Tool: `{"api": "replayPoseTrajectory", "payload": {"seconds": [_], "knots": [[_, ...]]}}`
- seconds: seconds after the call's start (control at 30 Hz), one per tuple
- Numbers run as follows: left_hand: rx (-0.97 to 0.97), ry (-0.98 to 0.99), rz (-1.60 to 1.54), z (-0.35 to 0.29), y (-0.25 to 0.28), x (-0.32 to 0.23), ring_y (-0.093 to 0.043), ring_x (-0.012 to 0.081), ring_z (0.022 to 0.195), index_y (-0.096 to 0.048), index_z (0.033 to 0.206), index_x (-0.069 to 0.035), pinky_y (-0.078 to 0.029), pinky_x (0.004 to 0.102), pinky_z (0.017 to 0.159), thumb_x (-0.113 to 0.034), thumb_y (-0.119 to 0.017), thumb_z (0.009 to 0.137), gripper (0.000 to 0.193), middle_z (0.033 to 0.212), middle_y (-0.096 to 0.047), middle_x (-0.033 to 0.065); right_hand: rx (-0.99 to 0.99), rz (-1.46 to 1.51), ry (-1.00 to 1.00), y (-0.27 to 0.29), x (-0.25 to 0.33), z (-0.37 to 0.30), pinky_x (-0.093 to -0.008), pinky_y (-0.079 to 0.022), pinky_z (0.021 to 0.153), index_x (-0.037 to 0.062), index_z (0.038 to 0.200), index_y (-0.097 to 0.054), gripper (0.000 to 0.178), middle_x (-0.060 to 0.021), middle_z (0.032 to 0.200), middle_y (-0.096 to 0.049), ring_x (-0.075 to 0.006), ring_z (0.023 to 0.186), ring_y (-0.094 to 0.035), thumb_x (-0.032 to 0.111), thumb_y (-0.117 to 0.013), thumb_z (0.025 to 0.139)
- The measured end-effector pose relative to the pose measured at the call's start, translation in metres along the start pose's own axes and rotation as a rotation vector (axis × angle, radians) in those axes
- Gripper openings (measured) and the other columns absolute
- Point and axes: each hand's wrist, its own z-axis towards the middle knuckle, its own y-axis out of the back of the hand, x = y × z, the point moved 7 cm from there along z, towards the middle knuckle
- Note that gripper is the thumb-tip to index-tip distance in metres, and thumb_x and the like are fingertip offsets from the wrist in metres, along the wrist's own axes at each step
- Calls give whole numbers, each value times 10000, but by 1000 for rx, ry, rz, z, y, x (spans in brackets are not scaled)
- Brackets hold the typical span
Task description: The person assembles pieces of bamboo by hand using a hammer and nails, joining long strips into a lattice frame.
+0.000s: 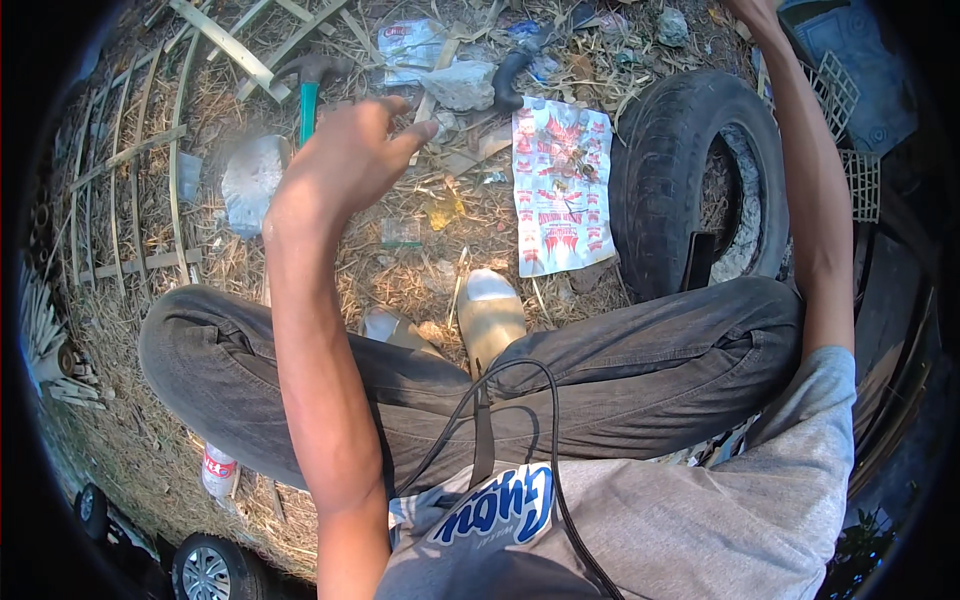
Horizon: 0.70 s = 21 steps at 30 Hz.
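My left hand [350, 155] hovers above the straw-strewn ground, thumb and forefinger apart, nothing visible between them. Just beyond it lies a hammer with a green handle [308, 112] and a dark head. A pale flat-topped stone [254, 184] sits to the left of that hand. My right arm reaches far forward along the right side; only part of my right hand [752, 10] shows at the top edge, its fingers cut off. Between the arms a red-and-white printed sheet [564, 215] lies on the ground, with small brownish bits, too small to name, on it.
A worn tyre [655, 185] lies right of the sheet, a dark phone-like slab [698, 262] leaning on it. Wooden-strip lattice [125, 165] spreads at left. A grey rock [462, 86] and a dark curved object [508, 82] lie ahead. A bottle [218, 472] is behind my left knee.
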Motion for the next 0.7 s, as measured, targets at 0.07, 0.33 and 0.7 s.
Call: {"api": "replayPoseTrajectory", "payload": {"seconds": [0.07,0.33,0.7], "knots": [[-9,29,7,-5,2,4,-659,341,1090,-567,1309,47,-491,388,949,-489,-580,941,651,1183,-663,251,-90,18,36,23,10,-4,-378,-535,671,-23,902,-746,183,-191,803,-726,-239,731,-706,130,-664,845],[-55,54,73,-8,-3,2,-662,326,1096,-577,1319,17,-480,413,972,-498,-575,942,638,1192,-668,229,23,-123,40,-37,-12,-51,-491,-447,1003,-27,1368,-443,545,-272,1310,-556,-409,1178,-557,286,-597,949],[59,-92,-136,-3,-109,-67,-667,403,997,-632,1201,1,-510,483,896,-332,-582,930,432,1025,-692,254,997,87,399,-201,93,-290,-459,-544,793,-45,959,-654,310,-250,871,-673,-409,882,-673,179,-755,770]]}}
